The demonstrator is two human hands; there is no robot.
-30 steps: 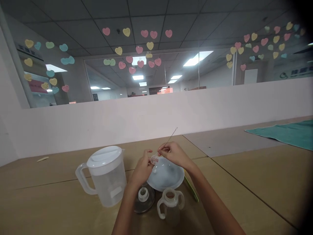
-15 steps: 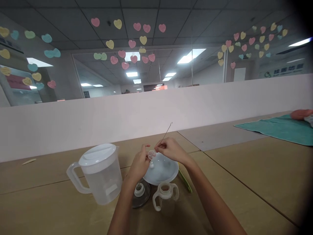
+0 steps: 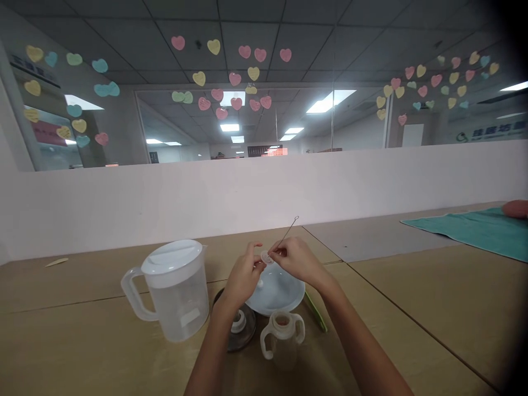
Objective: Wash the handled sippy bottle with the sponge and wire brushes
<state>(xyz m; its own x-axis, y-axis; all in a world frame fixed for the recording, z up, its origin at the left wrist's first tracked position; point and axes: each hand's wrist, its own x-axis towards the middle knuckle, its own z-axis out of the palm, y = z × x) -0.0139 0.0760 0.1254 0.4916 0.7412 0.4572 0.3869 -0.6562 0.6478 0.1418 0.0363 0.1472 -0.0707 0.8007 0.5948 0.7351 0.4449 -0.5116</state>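
Above the bowl, my left hand (image 3: 242, 278) pinches a small, pale, ring-shaped part (image 3: 266, 257), perhaps a bottle collar. My right hand (image 3: 300, 259) grips a thin wire brush (image 3: 292, 224) with a looped end pointing up and away. Its lower end meets the ring, where my fingers hide it. Under both hands stands a white bowl (image 3: 280, 297). Closer to me is an uncapped, two-handled baby bottle (image 3: 284, 344). Partly behind my left forearm lies a dark round dish (image 3: 244, 338) with a white bottle part (image 3: 238, 322) on it.
A lidded clear pitcher (image 3: 178, 308) stands left of my left arm. A long green object (image 3: 317, 312) lies right of the bowl. Far right, a teal towel (image 3: 466, 228) bears a reddish item (image 3: 515, 209). A low white wall (image 3: 231, 206) borders the table.
The view has shifted slightly, so most things appear a little further right. The ring now looks turned, and my right fingers are closer to it along the brush.
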